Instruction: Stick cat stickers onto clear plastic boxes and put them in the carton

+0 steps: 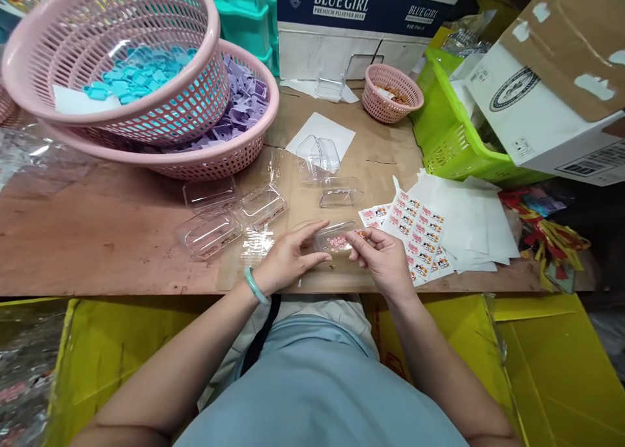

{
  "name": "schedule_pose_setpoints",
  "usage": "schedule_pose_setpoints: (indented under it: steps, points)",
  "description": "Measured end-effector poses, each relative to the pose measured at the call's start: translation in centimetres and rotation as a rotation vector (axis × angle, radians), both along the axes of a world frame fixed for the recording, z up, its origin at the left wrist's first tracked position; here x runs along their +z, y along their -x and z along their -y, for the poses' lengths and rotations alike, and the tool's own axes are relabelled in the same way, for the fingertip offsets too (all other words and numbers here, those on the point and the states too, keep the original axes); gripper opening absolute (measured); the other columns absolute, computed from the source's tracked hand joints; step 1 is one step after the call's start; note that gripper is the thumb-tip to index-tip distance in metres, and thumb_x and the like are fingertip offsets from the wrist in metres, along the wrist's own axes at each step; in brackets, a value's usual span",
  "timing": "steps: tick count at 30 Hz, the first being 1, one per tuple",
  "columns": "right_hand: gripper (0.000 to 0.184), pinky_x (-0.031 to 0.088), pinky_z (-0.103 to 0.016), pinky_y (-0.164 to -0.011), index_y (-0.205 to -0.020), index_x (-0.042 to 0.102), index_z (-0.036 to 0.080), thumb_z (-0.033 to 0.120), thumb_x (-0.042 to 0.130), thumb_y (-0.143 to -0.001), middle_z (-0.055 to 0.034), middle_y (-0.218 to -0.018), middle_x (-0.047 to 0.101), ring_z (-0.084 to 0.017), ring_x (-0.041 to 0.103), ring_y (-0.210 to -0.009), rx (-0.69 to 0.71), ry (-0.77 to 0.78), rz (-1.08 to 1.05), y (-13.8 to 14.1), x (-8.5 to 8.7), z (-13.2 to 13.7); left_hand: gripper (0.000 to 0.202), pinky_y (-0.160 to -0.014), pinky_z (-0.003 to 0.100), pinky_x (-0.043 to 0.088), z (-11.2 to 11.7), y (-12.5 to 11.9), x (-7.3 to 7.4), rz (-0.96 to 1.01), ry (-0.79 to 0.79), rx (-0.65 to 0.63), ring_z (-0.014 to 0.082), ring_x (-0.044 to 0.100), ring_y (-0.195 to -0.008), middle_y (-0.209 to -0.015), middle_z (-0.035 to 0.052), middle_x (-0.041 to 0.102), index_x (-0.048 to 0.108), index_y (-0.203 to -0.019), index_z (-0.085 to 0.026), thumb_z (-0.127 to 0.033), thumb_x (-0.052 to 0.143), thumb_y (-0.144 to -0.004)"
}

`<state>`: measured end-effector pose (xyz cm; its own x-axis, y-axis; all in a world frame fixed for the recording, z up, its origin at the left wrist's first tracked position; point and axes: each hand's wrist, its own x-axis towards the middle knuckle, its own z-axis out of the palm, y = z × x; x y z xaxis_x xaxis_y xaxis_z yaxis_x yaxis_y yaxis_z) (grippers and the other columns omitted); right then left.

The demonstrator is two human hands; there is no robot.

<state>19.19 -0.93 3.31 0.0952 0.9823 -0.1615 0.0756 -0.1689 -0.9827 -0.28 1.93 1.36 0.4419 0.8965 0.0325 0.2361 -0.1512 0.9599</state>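
My left hand [289,255] and my right hand [382,257] both grip a small clear plastic box [336,237] with a pink sticker on it, held just above the near edge of the wooden table [97,239]. Fingers of each hand are pinched on the box's ends. A pale green bangle sits on my left wrist. A sticker sheet [418,231] with rows of small pink-and-white stickers lies just right of my right hand. Several empty clear boxes [229,216] lie left of my hands, and more clear boxes [322,167] lie beyond them.
Two stacked pink baskets [146,69] hold blue and purple plastic pieces at the back left. A small pink basket [393,92], a green crate [454,135] and cardboard cartons [561,89] stand at the back right. White paper sheets [469,219] lie right. Yellow bins [537,369] sit below.
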Motion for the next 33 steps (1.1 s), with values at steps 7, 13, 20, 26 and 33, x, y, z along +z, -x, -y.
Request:
schedule_pose_setpoints:
  steps: [7,13,20,26,33]
  points:
    - [0.026,0.031,-0.02,-0.043,-0.079,0.07,0.017,0.043,0.07,-0.078,0.0037,-0.052,0.058,-0.007,0.04,-0.043,-0.031,-0.044,0.047,0.91,0.12,-0.1,0.059,-0.09,0.034,0.05,-0.42,0.06,-0.24,0.01,-0.022,-0.007,0.0252,0.058,-0.114,-0.132,0.0089,0.059,0.057,-0.13,-0.026,-0.034,0.074,-0.074]
    - [0.026,0.032,-0.02,-0.045,-0.076,0.068,0.017,0.042,0.069,-0.079,0.0034,-0.054,0.059,-0.006,0.04,-0.045,-0.038,-0.056,0.051,1.07,-0.34,-0.15,0.061,-0.095,0.036,0.049,-0.61,0.11,-0.6,-0.008,-0.044,-0.031,0.0255,0.057,-0.117,-0.133,0.0101,0.057,0.055,-0.132,-0.024,-0.037,0.072,-0.076]
    - [0.026,0.031,-0.02,-0.045,-0.079,0.069,0.017,0.043,0.069,-0.079,0.0034,-0.054,0.059,-0.007,0.039,-0.045,-0.022,-0.047,0.055,1.0,-0.44,-0.26,0.064,-0.097,0.038,0.05,-0.87,0.24,-0.76,-0.038,-0.088,-0.054,0.0254,0.056,-0.12,-0.135,0.0108,0.056,0.053,-0.133,-0.021,-0.038,0.073,-0.075]
    - [0.026,0.031,-0.02,-0.045,-0.079,0.07,0.017,0.043,0.069,-0.079,0.0033,-0.054,0.059,-0.006,0.038,-0.044,-0.019,-0.047,0.061,1.01,-0.47,-0.38,0.063,-0.1,0.039,0.048,-1.03,0.33,-0.81,-0.052,-0.099,-0.055,0.026,0.056,-0.121,-0.135,0.0106,0.056,0.054,-0.133,-0.022,-0.04,0.073,-0.075]
    - [0.028,0.032,-0.02,-0.045,-0.078,0.07,0.016,0.044,0.069,-0.079,0.0028,-0.054,0.06,-0.006,0.04,-0.044,-0.019,-0.06,0.096,1.08,-0.46,-0.53,0.063,-0.089,0.037,0.054,-1.06,0.35,-0.92,-0.047,-0.083,-0.064,0.0262,0.056,-0.119,-0.135,0.0107,0.056,0.054,-0.132,-0.023,-0.04,0.072,-0.075]
